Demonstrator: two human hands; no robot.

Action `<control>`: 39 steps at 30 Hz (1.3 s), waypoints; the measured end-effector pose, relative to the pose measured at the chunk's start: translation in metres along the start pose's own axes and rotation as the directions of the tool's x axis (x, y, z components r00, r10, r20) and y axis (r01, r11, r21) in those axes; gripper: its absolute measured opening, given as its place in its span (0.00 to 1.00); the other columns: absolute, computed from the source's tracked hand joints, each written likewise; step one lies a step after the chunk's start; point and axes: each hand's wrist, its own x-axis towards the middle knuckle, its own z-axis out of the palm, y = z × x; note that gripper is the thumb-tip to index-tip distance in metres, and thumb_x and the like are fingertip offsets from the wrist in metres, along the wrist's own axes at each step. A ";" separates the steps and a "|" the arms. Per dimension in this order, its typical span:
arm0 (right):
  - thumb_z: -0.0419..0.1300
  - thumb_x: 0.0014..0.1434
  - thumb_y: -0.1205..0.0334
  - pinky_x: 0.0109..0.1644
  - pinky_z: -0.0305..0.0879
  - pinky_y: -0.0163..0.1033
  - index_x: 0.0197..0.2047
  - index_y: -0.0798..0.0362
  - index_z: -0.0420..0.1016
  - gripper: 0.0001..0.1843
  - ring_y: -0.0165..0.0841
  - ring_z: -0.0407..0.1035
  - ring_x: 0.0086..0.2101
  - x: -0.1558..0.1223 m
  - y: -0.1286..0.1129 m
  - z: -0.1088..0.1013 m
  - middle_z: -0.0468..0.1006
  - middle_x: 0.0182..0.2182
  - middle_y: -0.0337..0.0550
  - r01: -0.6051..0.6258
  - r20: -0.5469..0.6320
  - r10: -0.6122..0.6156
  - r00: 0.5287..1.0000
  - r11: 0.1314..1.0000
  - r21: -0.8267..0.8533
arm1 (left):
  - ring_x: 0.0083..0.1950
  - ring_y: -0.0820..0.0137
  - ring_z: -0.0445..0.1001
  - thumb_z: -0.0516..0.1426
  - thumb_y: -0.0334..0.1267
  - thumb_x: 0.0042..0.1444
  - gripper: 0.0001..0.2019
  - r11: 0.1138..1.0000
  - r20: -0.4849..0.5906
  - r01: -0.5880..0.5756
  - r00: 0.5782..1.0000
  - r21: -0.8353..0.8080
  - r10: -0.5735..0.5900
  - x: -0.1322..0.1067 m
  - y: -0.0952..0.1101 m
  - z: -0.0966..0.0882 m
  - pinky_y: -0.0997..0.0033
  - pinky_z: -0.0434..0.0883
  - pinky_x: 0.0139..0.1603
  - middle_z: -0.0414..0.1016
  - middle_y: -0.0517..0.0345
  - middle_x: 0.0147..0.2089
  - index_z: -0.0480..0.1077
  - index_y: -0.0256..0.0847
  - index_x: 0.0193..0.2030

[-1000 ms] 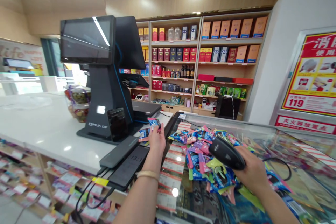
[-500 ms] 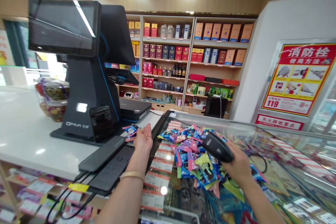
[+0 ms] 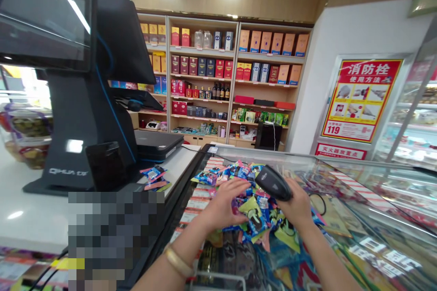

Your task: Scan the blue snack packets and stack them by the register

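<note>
Shelving [image 3: 218, 77] of pale wood is seen across the back wall, stacked with rectangular boxes and small bottles. Nearer, a display case [image 3: 358, 223] topped with smooth, reflective glass is set against a glossy white counter [image 3: 23, 218]. On that counter a matte black till [image 3: 78, 113] is stood, made of two flat angled screens on a wedge-shaped base. A loose heap of crinkled foil packets [image 3: 254, 220], blue, purple, green and pink, is spread on the glass near the case's left end. The heap is touched by the left hand [image 3: 223, 204], whose fingers are stretched and laid over the wrappers; whether a packet is pinched cannot be told. A rounded black plastic scanner [image 3: 273, 183] is gripped in the right hand [image 3: 298, 204] and held just above the heap, its head pointed left. A few similar packets [image 3: 153, 177] are laid flat on the white counter beside the till's base, apart from the heap. A smooth gold bangle [image 3: 177, 261] is worn on the left wrist.
</note>
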 end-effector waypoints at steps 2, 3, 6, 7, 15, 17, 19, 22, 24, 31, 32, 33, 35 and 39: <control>0.56 0.53 0.59 0.35 0.67 0.39 0.35 0.51 0.72 0.07 0.37 0.71 0.32 0.000 0.002 0.001 0.75 0.30 0.43 0.012 0.005 -0.012 1.000 1.000 -0.005 | 0.68 0.52 0.56 0.65 0.29 0.36 0.42 0.993 0.144 -0.054 0.989 0.101 0.040 -0.002 0.003 0.009 0.47 0.50 0.67 0.65 0.51 0.65 0.63 0.50 0.63; 0.57 0.52 0.59 0.35 0.67 0.39 0.34 0.51 0.72 0.07 0.37 0.71 0.31 0.000 0.003 0.002 0.75 0.30 0.43 0.022 0.005 -0.022 1.000 1.000 -0.004 | 0.69 0.52 0.53 0.63 0.28 0.38 0.43 0.988 0.190 -0.069 0.981 0.137 0.042 -0.003 0.004 0.012 0.46 0.48 0.68 0.63 0.53 0.66 0.61 0.51 0.65; 0.57 0.52 0.59 0.36 0.68 0.40 0.35 0.51 0.73 0.08 0.37 0.72 0.33 -0.001 0.004 0.003 0.76 0.32 0.45 0.035 -0.003 -0.035 0.999 0.999 0.007 | 0.70 0.54 0.51 0.57 0.25 0.40 0.41 0.970 0.300 -0.099 0.954 0.220 0.029 -0.004 0.005 0.018 0.44 0.44 0.68 0.64 0.58 0.66 0.59 0.54 0.65; 0.57 0.52 0.59 0.36 0.68 0.40 0.36 0.51 0.73 0.08 0.38 0.72 0.34 -0.001 0.004 0.003 0.77 0.33 0.45 0.029 -0.005 -0.029 1.000 1.000 0.010 | 0.69 0.55 0.52 0.55 0.24 0.41 0.41 0.964 0.325 -0.108 0.946 0.242 0.025 -0.004 0.005 0.020 0.43 0.43 0.68 0.65 0.59 0.65 0.60 0.55 0.64; 0.57 0.52 0.60 0.36 0.69 0.40 0.37 0.51 0.73 0.09 0.38 0.72 0.35 -0.001 0.001 0.002 0.77 0.35 0.47 0.019 -0.008 -0.018 1.000 1.000 0.025 | 0.59 0.58 0.66 0.56 0.25 0.44 0.28 0.937 0.334 -0.183 0.939 0.298 0.078 -0.003 0.007 0.024 0.50 0.50 0.66 0.76 0.57 0.52 0.73 0.54 0.53; 0.57 0.52 0.60 0.35 0.68 0.39 0.37 0.51 0.73 0.09 0.37 0.72 0.35 0.000 0.000 0.002 0.77 0.34 0.46 0.010 -0.009 -0.010 1.000 1.000 0.029 | 0.56 0.59 0.68 0.58 0.27 0.45 0.26 0.948 0.296 -0.181 0.950 0.261 0.099 -0.005 0.008 0.025 0.53 0.55 0.64 0.77 0.55 0.49 0.74 0.51 0.52; 0.57 0.52 0.61 0.35 0.68 0.39 0.37 0.51 0.73 0.09 0.37 0.72 0.34 0.000 -0.001 0.001 0.76 0.34 0.45 -0.011 -0.002 0.011 1.000 0.999 0.031 | 0.54 0.59 0.69 0.59 0.29 0.46 0.23 0.967 0.224 -0.156 0.968 0.201 0.110 -0.006 0.011 0.027 0.57 0.59 0.61 0.77 0.52 0.48 0.74 0.48 0.51; 0.56 0.52 0.61 0.34 0.67 0.39 0.36 0.51 0.72 0.07 0.36 0.71 0.33 0.002 -0.003 -0.002 0.75 0.32 0.44 -0.028 0.002 0.028 1.000 0.999 0.033 | 0.47 0.61 0.73 0.58 0.33 0.51 0.15 0.995 0.067 -0.042 0.997 0.092 0.036 -0.006 0.014 0.028 0.64 0.66 0.53 0.78 0.51 0.44 0.76 0.44 0.46; 0.57 0.52 0.61 0.34 0.66 0.38 0.35 0.52 0.72 0.07 0.36 0.70 0.32 0.003 -0.003 -0.004 0.74 0.30 0.43 -0.036 -0.026 0.037 0.999 0.999 0.039 | 0.38 0.64 0.74 0.57 0.36 0.53 0.09 0.997 -0.041 0.080 0.996 -0.003 -0.081 -0.004 0.013 0.026 0.68 0.69 0.45 0.79 0.54 0.37 0.78 0.42 0.39; 0.57 0.52 0.62 0.36 0.66 0.38 0.37 0.51 0.71 0.07 0.36 0.70 0.33 0.007 -0.006 -0.010 0.75 0.31 0.43 -0.005 -0.095 0.014 0.995 0.995 0.099 | 0.34 0.66 0.73 0.62 0.47 0.48 0.13 0.806 -0.334 0.266 0.808 -0.528 -0.485 0.004 -0.010 0.018 0.69 0.73 0.36 0.75 0.57 0.31 0.75 0.38 0.32; 0.57 0.52 0.62 0.36 0.66 0.38 0.36 0.51 0.71 0.07 0.36 0.70 0.33 0.007 -0.008 -0.010 0.74 0.30 0.42 0.012 -0.091 -0.003 0.996 0.995 0.104 | 0.32 0.67 0.73 0.63 0.49 0.47 0.15 0.751 -0.336 0.267 0.769 -0.604 -0.544 0.005 -0.013 0.017 0.68 0.74 0.34 0.75 0.57 0.31 0.75 0.38 0.33; 0.57 0.52 0.63 0.36 0.66 0.38 0.36 0.51 0.71 0.07 0.36 0.70 0.32 0.007 -0.009 -0.010 0.74 0.30 0.42 0.033 -0.085 -0.024 0.996 0.994 0.108 | 0.30 0.69 0.72 0.63 0.51 0.47 0.18 0.695 -0.334 0.259 0.732 -0.670 -0.595 0.005 -0.016 0.016 0.67 0.75 0.33 0.74 0.58 0.30 0.74 0.37 0.36; 0.56 0.52 0.65 0.35 0.65 0.38 0.36 0.51 0.71 0.07 0.35 0.70 0.32 0.008 -0.013 -0.010 0.74 0.31 0.42 0.083 -0.074 -0.075 0.994 0.990 0.117 | 0.27 0.71 0.73 0.63 0.51 0.46 0.20 0.617 -0.339 0.226 0.670 -0.754 -0.660 0.006 -0.018 0.015 0.66 0.76 0.32 0.74 0.59 0.30 0.73 0.37 0.40; 0.55 0.53 0.64 0.34 0.65 0.37 0.36 0.51 0.70 0.06 0.35 0.69 0.31 0.008 -0.024 -0.008 0.73 0.30 0.43 0.135 -0.019 -0.133 0.991 0.979 0.150 | 0.32 0.69 0.76 0.65 0.43 0.44 0.21 0.664 -0.429 0.192 0.630 -0.722 -0.648 0.006 -0.017 0.010 0.67 0.76 0.34 0.77 0.56 0.36 0.71 0.38 0.45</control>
